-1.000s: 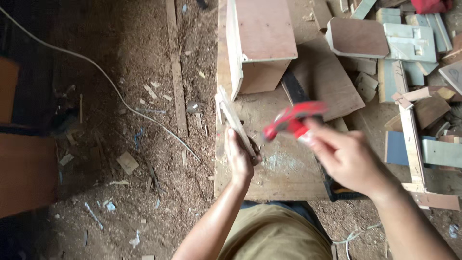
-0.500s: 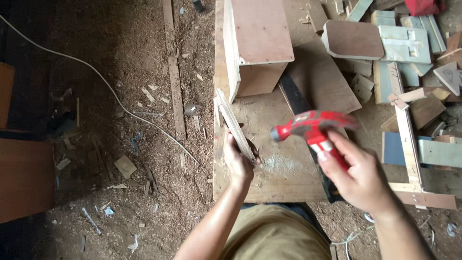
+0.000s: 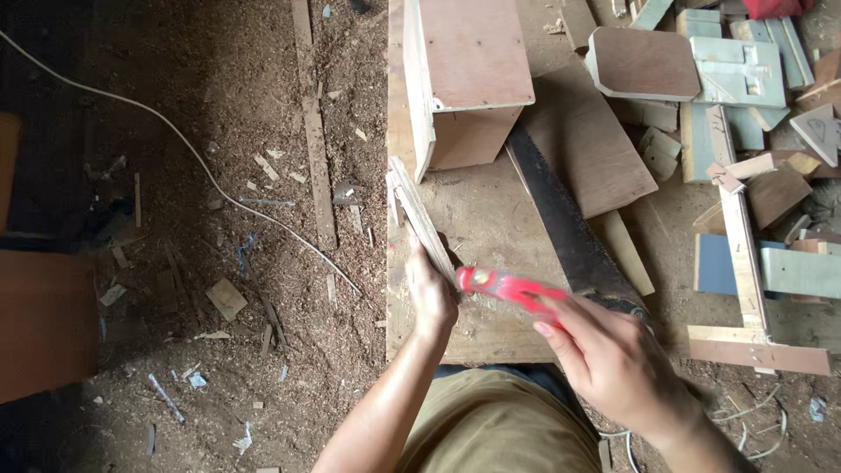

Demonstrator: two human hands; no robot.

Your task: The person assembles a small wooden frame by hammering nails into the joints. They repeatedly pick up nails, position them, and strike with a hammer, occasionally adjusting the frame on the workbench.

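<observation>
My left hand point(image 3: 429, 293) grips a thin wooden slat point(image 3: 419, 215) that stands on edge on the workbench point(image 3: 491, 219), slanting away toward a plywood box point(image 3: 464, 79). My right hand point(image 3: 618, 363) holds a red hammer point(image 3: 508, 287) by its handle. The hammer's head is down at the slat, right beside my left fingers, and looks blurred.
A hand saw point(image 3: 565, 223) lies diagonally on the bench beside a brown board point(image 3: 591, 144). Offcuts, a rounded panel point(image 3: 644, 61) and a wooden frame point(image 3: 745, 271) crowd the right side. On the left, sawdust-covered floor point(image 3: 219, 289) holds a white cable point(image 3: 175, 140) and scraps.
The red hammer has swung down and leftward from a raised position to the slat by my left hand. My left hand and the slat have stayed put.
</observation>
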